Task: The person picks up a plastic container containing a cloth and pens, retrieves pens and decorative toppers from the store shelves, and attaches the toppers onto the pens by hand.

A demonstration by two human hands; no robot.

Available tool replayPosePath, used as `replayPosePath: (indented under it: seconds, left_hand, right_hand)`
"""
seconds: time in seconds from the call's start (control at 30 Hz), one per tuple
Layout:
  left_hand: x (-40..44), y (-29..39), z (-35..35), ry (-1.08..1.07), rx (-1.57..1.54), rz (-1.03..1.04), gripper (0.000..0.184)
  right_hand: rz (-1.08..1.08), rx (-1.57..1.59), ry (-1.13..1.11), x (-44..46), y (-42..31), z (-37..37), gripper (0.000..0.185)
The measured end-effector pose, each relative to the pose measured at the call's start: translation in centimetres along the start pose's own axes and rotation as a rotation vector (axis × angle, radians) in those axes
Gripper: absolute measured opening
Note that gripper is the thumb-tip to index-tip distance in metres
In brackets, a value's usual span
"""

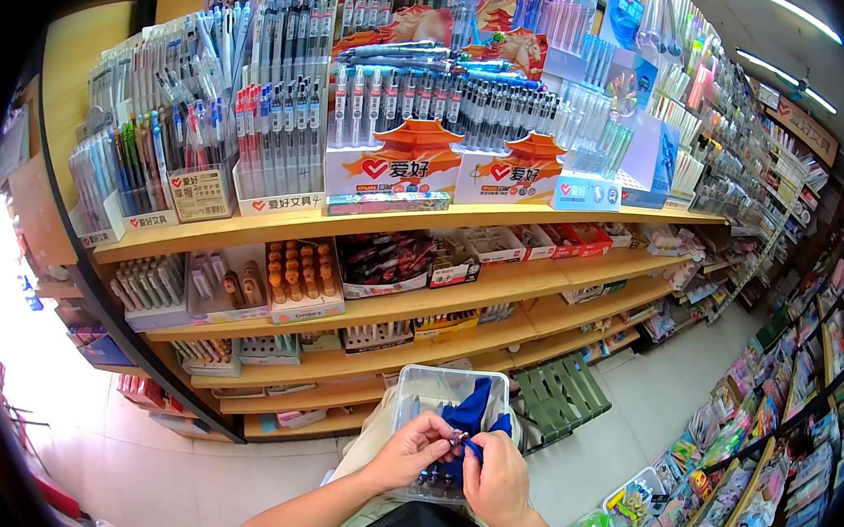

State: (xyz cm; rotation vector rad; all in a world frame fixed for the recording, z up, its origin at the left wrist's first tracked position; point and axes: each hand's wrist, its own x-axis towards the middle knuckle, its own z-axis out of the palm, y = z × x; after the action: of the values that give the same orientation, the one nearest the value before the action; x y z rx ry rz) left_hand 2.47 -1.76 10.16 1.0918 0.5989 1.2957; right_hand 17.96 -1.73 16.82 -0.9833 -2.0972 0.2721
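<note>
A clear plastic box (405, 392) rests on my lap, below both hands. Inside it lie a blue cloth (472, 404) and several slim items with shiny tips, too small to name. My left hand (416, 451) is closed, its thumb and fingers pinching a small shiny purplish piece (458, 438). Right beside it, my right hand (500, 480) is closed on a bit of the blue cloth, held up against that piece. The fingers partly hide both things.
Ahead stands a wooden shelf (395, 224) loaded with pens in display boxes. A green folding crate (561, 396) sits on the floor to the right of the box. Goods racks (771, 454) line the right side, with a bin of small items (633, 501) near the floor.
</note>
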Motion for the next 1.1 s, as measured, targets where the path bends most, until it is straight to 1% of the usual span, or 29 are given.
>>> replayPosePath:
  seconds: [0.27, 0.37, 0.67, 0.87, 1.1]
  left_hand:
    - [0.02, -0.34, 0.60, 0.023, 0.015, 0.036, 0.012]
    - [0.00, -0.27, 0.40, 0.021, -0.001, 0.030, 0.011]
    - [-0.25, -0.09, 0.10, 0.029, -0.058, -0.016, 0.013]
    - [-0.33, 0.06, -0.21, -0.006, -0.046, -0.013, 0.013]
    - [-0.25, 0.04, -0.05, -0.022, -0.069, 0.005, 0.013]
  right_hand:
    - [-0.033, -0.019, 0.035, 0.16, 0.05, -0.07, 0.018]
    - [0.005, -0.003, 0.011, 0.10, -0.13, -0.17, 0.017]
    - [-0.030, -0.014, -0.008, 0.06, 0.01, -0.21, 0.021]
    - [-0.051, -0.035, -0.006, -0.05, 0.36, -0.04, 0.022]
    - [-0.013, -0.006, 0.025, -0.32, 0.49, 0.13, 0.020]
